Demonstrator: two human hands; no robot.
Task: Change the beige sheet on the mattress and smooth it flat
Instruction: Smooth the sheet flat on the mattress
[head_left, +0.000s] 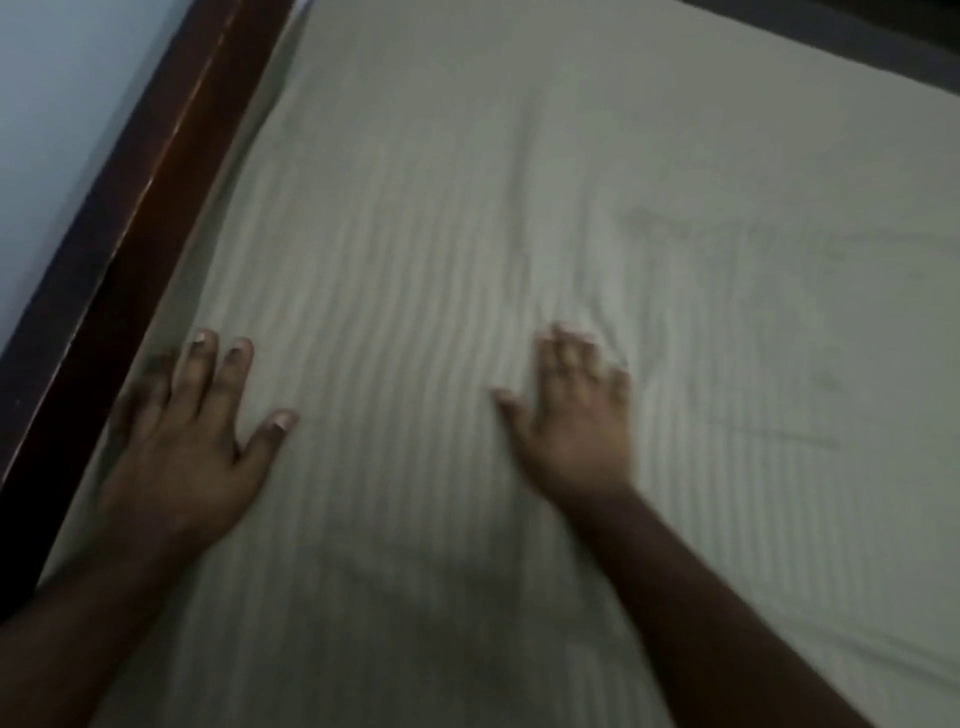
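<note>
Both my palms lie flat on the beige sheet (519, 208), fingers straight and spread, gripping nothing, so I can press out creases. My left hand (187, 441) sits at lower left, just beside the dark wooden bed frame (130, 208), probably to pin that edge. My right hand (576, 421), blurred, is at centre, with wrinkles bunching beyond its fingertips. The sheet covers the mattress, its stripes and long axis running from bottom to top of the frame.
</note>
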